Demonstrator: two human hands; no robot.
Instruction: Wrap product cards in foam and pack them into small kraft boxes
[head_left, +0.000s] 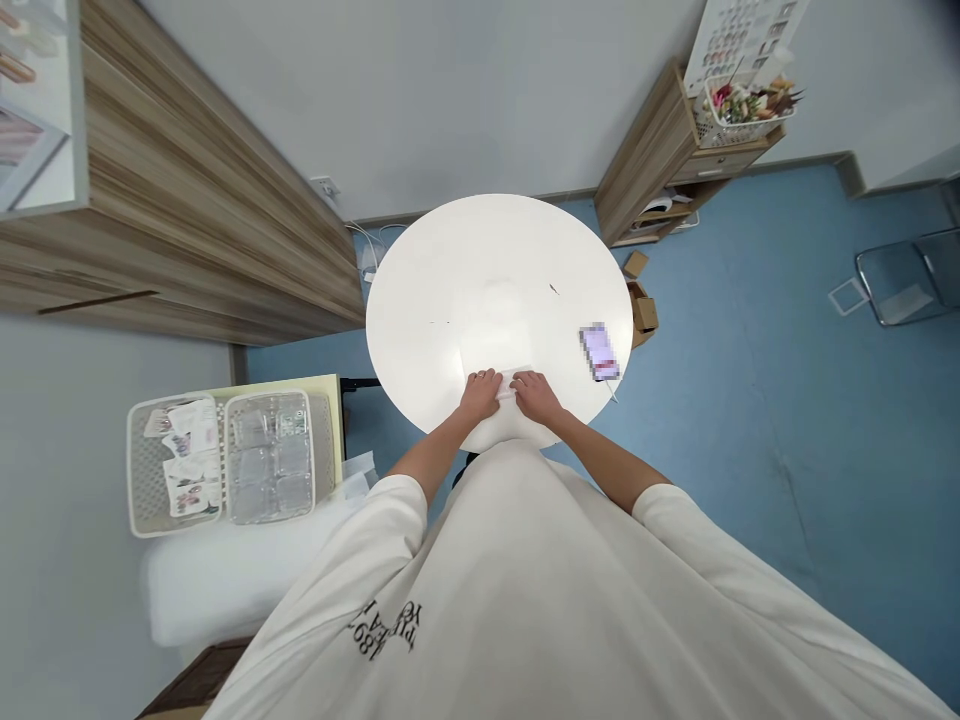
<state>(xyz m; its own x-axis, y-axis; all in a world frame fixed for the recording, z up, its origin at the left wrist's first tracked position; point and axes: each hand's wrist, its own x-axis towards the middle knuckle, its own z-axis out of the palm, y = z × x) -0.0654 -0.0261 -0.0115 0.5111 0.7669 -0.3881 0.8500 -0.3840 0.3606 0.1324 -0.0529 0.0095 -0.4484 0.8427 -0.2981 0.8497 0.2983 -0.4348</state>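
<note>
White sleeves [390, 508] cover my upper arms, and both forearms reach forward and inward over the near part of the bench [465, 240]. My left hand [478, 396] lies back up, knuckles bent; my right hand [535, 397] mirrors it, a small gap between them.

My left fingers are drawn close together at the left end of a small, clear packet [505, 384]; my right fingers curl over its right part. So the packet sits between my hands, just in front of my shirt [540, 580]; whether I pinch it or only press on it, I cannot tell.

Far left, an outer basket [132, 470] holds printed cards [191, 455], and an inner basket [310, 440] beside it holds clear boxes [271, 455]. Far right, a flower basket [739, 133] stands on a cabinet [671, 150].
</note>
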